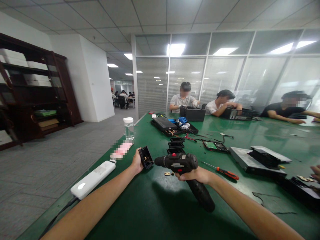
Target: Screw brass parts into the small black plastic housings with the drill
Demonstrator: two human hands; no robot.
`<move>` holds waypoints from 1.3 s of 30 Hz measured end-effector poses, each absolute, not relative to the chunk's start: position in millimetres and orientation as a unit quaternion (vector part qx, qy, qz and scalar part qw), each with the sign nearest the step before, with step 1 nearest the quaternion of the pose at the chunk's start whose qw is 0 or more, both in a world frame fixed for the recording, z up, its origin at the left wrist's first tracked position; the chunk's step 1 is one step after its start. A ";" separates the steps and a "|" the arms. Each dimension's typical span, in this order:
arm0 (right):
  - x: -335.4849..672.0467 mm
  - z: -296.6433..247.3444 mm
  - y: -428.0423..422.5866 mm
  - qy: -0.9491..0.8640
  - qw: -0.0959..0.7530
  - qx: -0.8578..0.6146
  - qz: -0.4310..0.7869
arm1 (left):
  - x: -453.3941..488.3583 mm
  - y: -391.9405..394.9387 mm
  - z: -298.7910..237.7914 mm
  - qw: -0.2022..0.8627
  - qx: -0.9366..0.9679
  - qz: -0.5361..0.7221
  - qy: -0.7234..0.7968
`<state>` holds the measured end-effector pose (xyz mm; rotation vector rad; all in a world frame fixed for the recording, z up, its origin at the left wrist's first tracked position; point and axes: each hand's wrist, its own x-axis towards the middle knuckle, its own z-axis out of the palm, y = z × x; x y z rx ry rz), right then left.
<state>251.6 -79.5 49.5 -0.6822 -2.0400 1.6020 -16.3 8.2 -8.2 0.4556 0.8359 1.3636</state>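
Note:
My left hand (137, 162) is closed round a small black box-shaped part (146, 157), held upright just above the green table (140, 206). My right hand (197, 174) grips a black cordless screwdriver (183, 166), its tip pointed left into the open face of the part. A small brass-coloured piece (167, 173) lies on the table below the tool. Several similar black parts (176, 145) are lined up just beyond.
A white power bank (92, 179) with a cable, a pink blurred item (121, 150) and a clear jar (129, 128) sit at the left edge. A red-handled screwdriver (223, 171), a circuit board (215, 146) and opened devices (260, 158) lie to the right. Three people work at the far side.

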 end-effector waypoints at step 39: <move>249.9 54.6 -83.1 -0.729 0.226 -0.276 0.585 | -16.4 7.7 -9.2 0.670 0.220 0.605 0.370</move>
